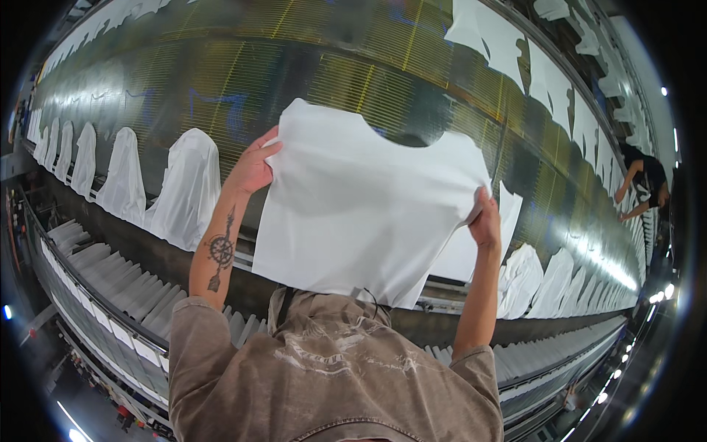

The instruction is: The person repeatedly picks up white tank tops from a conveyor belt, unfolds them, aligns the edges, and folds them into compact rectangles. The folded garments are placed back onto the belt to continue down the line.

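A white cut fabric panel (353, 204), shaped like a shirt body with a scooped neckline, hangs spread between my two hands in front of my chest. My left hand (257, 163) pinches its upper left edge between thumb and fingers. On the other side my right hand (486, 218) grips the panel's right edge, where the cloth bunches into folds. Beyond the panel lies a long printing table (331, 74) with a glossy dark surface and yellow striped markings. Part of another white piece (511, 212) shows behind my right hand.
White fabric pieces (190, 182) drape over the table's near edge at left, and more pieces (558, 276) at right. Flat white panels (547, 83) line the far edge. Behind me runs a rack of white folded cloth (121, 276). A co-worker (643, 177) bends over the table at far right.
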Demonstrator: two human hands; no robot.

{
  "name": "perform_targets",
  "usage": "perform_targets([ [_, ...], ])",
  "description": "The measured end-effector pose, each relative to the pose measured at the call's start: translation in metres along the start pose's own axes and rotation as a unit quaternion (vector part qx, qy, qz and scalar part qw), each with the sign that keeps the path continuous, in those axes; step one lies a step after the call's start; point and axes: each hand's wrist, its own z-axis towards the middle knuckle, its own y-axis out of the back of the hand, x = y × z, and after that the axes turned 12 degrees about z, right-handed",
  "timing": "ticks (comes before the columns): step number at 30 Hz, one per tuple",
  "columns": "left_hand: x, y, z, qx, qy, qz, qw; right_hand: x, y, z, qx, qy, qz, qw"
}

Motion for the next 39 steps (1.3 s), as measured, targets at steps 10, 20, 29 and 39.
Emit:
perform_targets([
  [10,0.077,0.031,0.054,0.003,0.108,-0.012,0.994,-0.064,0.032,0.036,-0.17,0.068,-0.446,0.876],
  [20,0.086,-0.026,0.076,-0.123,-0.01,0.218,0.968,-0.115,-0.152,0.148,0.168,0.087,-0.438,0.879],
  [29,0.048,-0.074,0.018,-0.033,-0.017,0.173,0.984,-0.12,-0.186,0.193,0.316,-0.015,-0.313,0.896],
  [39,0.054,-0.077,-0.028,0.044,0.047,0.135,0.989,-0.144,-0.14,0.157,0.345,-0.491,-0.055,0.798],
])
